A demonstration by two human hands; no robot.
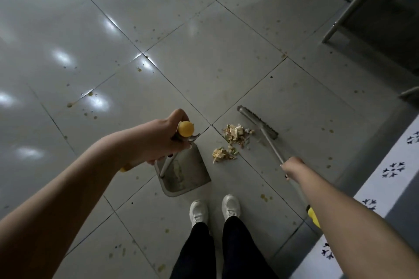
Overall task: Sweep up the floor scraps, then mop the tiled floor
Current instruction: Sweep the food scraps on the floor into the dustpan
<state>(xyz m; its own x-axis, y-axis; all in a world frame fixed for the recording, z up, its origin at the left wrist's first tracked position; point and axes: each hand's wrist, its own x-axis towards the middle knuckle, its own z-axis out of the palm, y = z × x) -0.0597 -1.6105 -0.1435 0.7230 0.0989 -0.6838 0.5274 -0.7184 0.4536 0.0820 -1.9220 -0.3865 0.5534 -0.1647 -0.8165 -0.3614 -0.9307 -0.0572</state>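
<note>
Two small heaps of pale scraps (235, 133) sit on the tiled floor (204, 63) ahead of your shoes (198, 212): the farther heap is just beside the broom head (257, 122), and the nearer one lies between it and the dustpan (186, 172). The broom head is on their right, far side, so draw it left and toward you in short, low strokes, bristles flat, folding the far heap into the near one rather than flicking bits apart. The dustpan's mouth faces the scraps, close but not touching. I'd press its lip flush to the tile and slide it in before the last stroke. Your right hand (292, 166) is wrapped round the broom's metal shaft, and your left hand (163, 140) is curled round the dustpan's yellow-capped handle (186, 128). Yellowish spots (90, 94) dot the tiles on the far left, and those look like work for the mop.
</note>
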